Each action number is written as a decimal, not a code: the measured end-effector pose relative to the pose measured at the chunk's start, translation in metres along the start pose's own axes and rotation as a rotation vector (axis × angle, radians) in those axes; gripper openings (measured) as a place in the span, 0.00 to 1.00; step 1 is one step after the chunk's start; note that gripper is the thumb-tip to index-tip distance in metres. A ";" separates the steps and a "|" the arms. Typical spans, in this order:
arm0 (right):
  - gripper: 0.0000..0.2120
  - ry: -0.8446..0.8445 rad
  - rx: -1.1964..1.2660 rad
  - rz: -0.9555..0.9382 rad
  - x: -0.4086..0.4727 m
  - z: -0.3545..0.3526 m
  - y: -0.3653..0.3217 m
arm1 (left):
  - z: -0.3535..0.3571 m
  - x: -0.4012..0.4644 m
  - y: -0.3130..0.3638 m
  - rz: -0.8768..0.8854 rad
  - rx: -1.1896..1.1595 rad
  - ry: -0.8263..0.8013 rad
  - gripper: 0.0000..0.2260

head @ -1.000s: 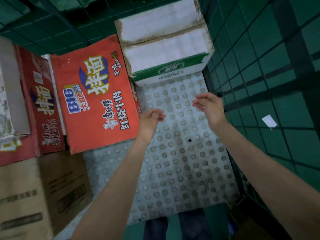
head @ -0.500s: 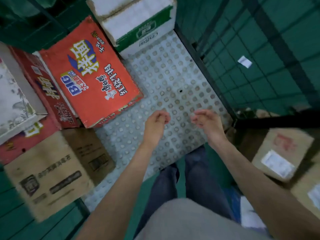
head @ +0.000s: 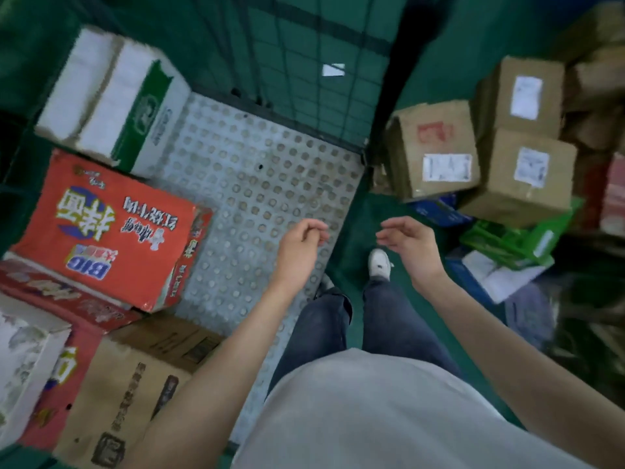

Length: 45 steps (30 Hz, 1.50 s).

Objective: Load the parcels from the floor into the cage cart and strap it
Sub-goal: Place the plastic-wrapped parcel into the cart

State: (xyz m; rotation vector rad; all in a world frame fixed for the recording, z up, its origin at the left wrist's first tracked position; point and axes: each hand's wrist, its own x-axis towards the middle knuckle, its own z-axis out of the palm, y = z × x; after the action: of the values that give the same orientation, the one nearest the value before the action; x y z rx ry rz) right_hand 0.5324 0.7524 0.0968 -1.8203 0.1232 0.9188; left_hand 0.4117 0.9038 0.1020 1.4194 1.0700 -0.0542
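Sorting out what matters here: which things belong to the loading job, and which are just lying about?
Job:
perforated grey cart floor
red printed carton
white-and-green carton
brown labelled cardboard parcels on the floor
both empty hands

Lying about:
white paper scrap

The floor [head: 355, 211] under me is dark green and smooth. At my 12 o'clock a small white paper scrap [head: 333, 70] lies on it. The light is dim, and the corners at 2 o'clock stay dark.
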 end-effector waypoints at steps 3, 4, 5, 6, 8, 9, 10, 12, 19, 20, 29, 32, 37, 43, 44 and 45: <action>0.12 0.110 0.097 0.007 -0.012 -0.043 0.015 | 0.034 0.001 0.016 0.058 0.087 -0.074 0.11; 0.12 0.162 0.125 0.013 -0.019 -0.065 0.023 | 0.055 -0.002 0.023 0.069 0.123 -0.113 0.11; 0.12 0.187 0.147 0.018 -0.022 -0.077 0.029 | 0.067 -0.001 0.025 0.085 0.154 -0.129 0.11; 0.12 0.217 0.166 0.024 -0.027 -0.092 0.036 | 0.084 -0.001 0.028 0.094 0.174 -0.157 0.12; 0.13 0.279 0.218 0.044 -0.037 -0.120 0.049 | 0.116 -0.004 0.029 0.122 0.214 -0.219 0.14; 0.13 0.301 0.249 0.048 -0.041 -0.130 0.054 | 0.128 -0.005 0.028 0.128 0.232 -0.239 0.14; 0.14 0.341 0.286 0.056 -0.048 -0.149 0.063 | 0.151 -0.010 0.028 0.131 0.256 -0.273 0.15; 0.14 0.395 0.346 0.062 -0.061 -0.180 0.077 | 0.190 -0.020 0.028 0.126 0.320 -0.317 0.15; 0.13 0.558 0.413 0.077 -0.091 -0.309 0.132 | 0.325 -0.072 0.026 0.140 0.426 -0.444 0.14; 0.13 0.581 0.413 0.081 -0.093 -0.325 0.140 | 0.343 -0.078 0.025 0.139 0.445 -0.467 0.14; 0.14 0.878 0.561 0.126 -0.133 -0.436 0.205 | 0.488 -0.124 0.026 0.223 0.642 -0.690 0.13; 0.15 0.959 0.604 0.167 -0.140 -0.459 0.223 | 0.525 -0.131 0.025 0.243 0.694 -0.754 0.12; 0.15 1.081 0.621 0.226 -0.145 -0.494 0.241 | 0.577 -0.132 0.028 0.239 0.760 -0.821 0.11; 0.12 1.162 0.613 0.294 -0.137 -0.535 0.250 | 0.634 -0.115 0.034 0.187 0.783 -0.836 0.08; 0.12 1.168 0.612 0.304 -0.135 -0.543 0.252 | 0.644 -0.112 0.036 0.182 0.789 -0.834 0.07; 0.12 1.172 0.607 0.317 -0.134 -0.550 0.253 | 0.652 -0.110 0.038 0.176 0.795 -0.829 0.07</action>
State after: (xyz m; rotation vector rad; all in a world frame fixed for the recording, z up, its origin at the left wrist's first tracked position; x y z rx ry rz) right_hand 0.6090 0.1376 0.0797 -1.5372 1.2911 -0.1217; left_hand 0.7374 0.3288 0.0654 1.9147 0.2035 -0.9407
